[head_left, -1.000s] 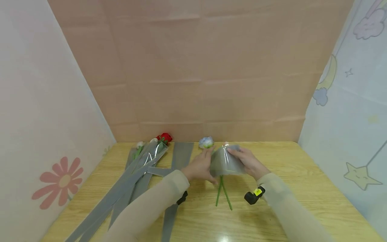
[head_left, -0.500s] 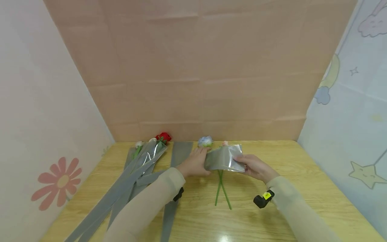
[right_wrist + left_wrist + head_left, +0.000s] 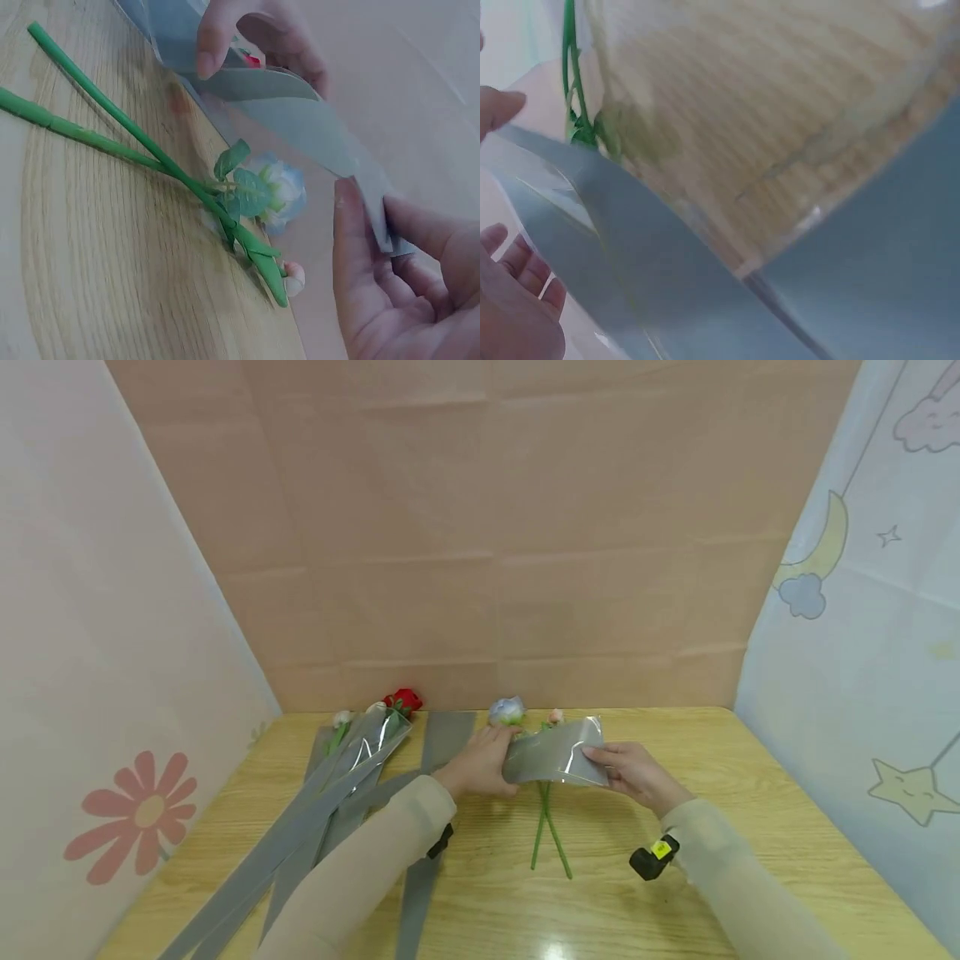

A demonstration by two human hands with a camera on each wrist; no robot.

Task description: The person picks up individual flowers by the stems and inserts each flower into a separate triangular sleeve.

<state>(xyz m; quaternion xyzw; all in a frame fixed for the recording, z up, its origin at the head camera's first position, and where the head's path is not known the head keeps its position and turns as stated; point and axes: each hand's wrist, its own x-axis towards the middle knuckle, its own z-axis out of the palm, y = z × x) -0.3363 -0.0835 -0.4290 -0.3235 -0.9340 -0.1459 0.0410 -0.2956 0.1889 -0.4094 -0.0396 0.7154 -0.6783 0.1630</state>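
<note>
A grey, glossy flower sleeve (image 3: pixel 551 753) spans my two hands above two crossed green stems (image 3: pixel 546 827). My right hand (image 3: pixel 637 774) pinches the sleeve's right end between thumb and fingers, plain in the right wrist view. At the other side my left hand (image 3: pixel 480 762) holds it, thumb on one face and fingers behind. The left wrist view has the sleeve close up, part of it see-through. Beyond the sleeve lie a pale blue flower (image 3: pixel 507 710) and a small pink flower (image 3: pixel 556 717); the sleeve hides the upper stems in the head view.
On the left of the wooden table (image 3: pixel 637 893) lie long grey sleeves (image 3: pixel 277 852), with white flower heads (image 3: pixel 342 718) and a red rose (image 3: pixel 405 700) at their far end. Another grey strip (image 3: pixel 448 732) runs under my left arm. Printed fabric walls surround the table.
My right hand has moved right and slightly down with the sleeve's end, spreading the sleeve flatter. My left hand has shifted slightly left. The crossed stems stay on the table.
</note>
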